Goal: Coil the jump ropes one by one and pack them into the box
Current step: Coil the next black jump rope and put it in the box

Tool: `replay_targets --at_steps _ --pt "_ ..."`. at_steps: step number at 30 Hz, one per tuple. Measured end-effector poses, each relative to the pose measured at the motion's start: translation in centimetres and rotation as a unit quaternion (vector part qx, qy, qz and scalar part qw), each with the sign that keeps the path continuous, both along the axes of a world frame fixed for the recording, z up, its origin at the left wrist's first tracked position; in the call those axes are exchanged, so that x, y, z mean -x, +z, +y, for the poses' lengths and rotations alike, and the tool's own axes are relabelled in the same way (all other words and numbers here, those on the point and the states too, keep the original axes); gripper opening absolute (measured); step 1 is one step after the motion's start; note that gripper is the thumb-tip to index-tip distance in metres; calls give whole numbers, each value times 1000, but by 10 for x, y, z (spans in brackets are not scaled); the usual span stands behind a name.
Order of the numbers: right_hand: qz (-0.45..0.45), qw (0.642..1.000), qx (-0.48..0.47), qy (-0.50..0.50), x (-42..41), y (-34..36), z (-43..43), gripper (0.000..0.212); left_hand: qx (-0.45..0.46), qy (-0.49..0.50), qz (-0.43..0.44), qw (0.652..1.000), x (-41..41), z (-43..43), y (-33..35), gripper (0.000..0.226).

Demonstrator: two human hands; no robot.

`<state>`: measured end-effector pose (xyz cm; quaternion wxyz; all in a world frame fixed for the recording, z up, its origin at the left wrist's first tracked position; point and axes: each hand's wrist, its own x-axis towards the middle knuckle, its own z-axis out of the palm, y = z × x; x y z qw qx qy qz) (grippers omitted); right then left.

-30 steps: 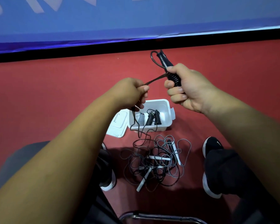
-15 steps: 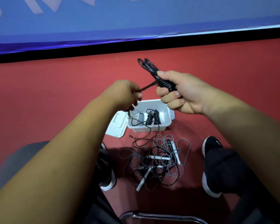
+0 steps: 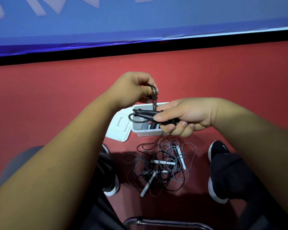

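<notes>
My right hand point(image 3: 186, 118) grips the black handles of a jump rope point(image 3: 145, 114), held sideways above the white box point(image 3: 144, 132). My left hand point(image 3: 131, 88) pinches a loop of that rope's dark cord point(image 3: 154, 97) just up and left of the handles. The cord's loose end trails down to the floor. Inside the box lie coiled ropes with black and grey handles, mostly hidden by my right hand. A tangled pile of ropes point(image 3: 161, 165) with white and black handles lies on the red floor between my shoes.
The box's white lid point(image 3: 119, 128) lies flat on the floor to its left. My black shoes point(image 3: 218, 150) flank the pile. A metal chair rail point(image 3: 165, 223) runs along the bottom edge. A blue banner wall with a black base strip stands beyond the red floor.
My right hand dropped and turned the handles from pointing up-left to lying sideways over the box. My left hand rose and drew the cord up into a loop.
</notes>
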<state>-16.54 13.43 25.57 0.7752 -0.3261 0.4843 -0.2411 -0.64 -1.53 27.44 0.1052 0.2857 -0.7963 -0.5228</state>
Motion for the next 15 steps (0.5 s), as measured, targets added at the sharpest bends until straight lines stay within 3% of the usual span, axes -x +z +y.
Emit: replay_targets --at_steps 5,8,12,15 --pt "83 995 0 -63 0 -17 -6 48 104 -29 11 994 -1 -1 6 11" --pt "131 985 14 -115 3 -28 -12 34 162 -41 0 986 -2 -3 7 10" --pt "259 940 65 -213 10 -38 -19 23 280 -68 -33 957 -7 -12 4 18" --pt "284 913 89 -280 16 -41 -22 18 325 -108 -80 936 -9 -13 -1 24"
